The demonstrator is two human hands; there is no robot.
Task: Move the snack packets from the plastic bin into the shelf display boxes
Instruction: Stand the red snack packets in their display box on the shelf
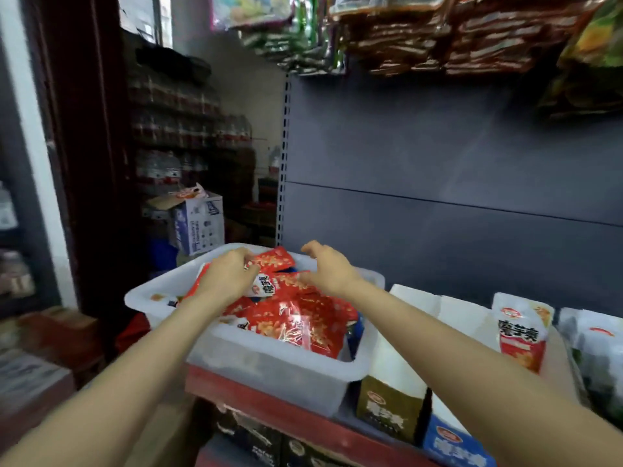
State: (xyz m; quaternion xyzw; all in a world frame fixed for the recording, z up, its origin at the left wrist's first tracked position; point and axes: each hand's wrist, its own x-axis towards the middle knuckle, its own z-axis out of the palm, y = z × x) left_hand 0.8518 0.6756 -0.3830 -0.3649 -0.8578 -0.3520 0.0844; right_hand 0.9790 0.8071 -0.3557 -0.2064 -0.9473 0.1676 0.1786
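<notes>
Both forearms reach into the translucent white plastic bin (276,372); my left hand (229,274) pinches red foil snack packets (296,318), right hand (328,267) hovers spread. I'd gather a flat stack first.

Large Chinese characters, likely 魔芋爽, on white-and-red packet (521,332) at right; similar blurred lettering on olive display box (387,407) and blue display box (453,444).

A blue-and-white carton (199,222) on the floor — stacked bottles (175,129) behind it.

A dark grey shelf back panel (438,156) fills the right; stacked bottled drinks (188,129) line the dim far wall beside a window (148,18).
</notes>
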